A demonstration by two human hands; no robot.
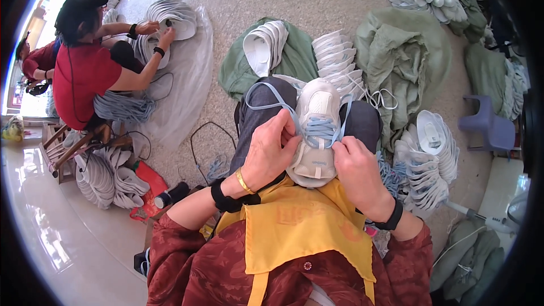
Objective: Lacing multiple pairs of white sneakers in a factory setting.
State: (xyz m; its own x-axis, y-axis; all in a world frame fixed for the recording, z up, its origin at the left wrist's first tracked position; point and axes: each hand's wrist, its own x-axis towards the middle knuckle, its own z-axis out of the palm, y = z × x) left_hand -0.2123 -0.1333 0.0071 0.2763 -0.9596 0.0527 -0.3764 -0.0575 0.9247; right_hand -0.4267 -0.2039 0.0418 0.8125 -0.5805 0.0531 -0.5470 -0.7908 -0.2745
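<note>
A white and beige shoe upper lies across my lap between my knees, its toe pointing away from me. A light blue shoelace crosses its front in several rows. On the left side my left hand pinches the lace, and a loop of it rises over my left knee. My right hand, fingers closed, grips the lace at the upper's right edge; a second loop stands up above that hand. The lace tips are hidden. A yellow apron covers my front, just below the shoe.
Nested white uppers sit on green cloth ahead, with more stacks to the right. A purple stool stands far right. At left a person in red handles uppers beside a bundle of grey-blue laces.
</note>
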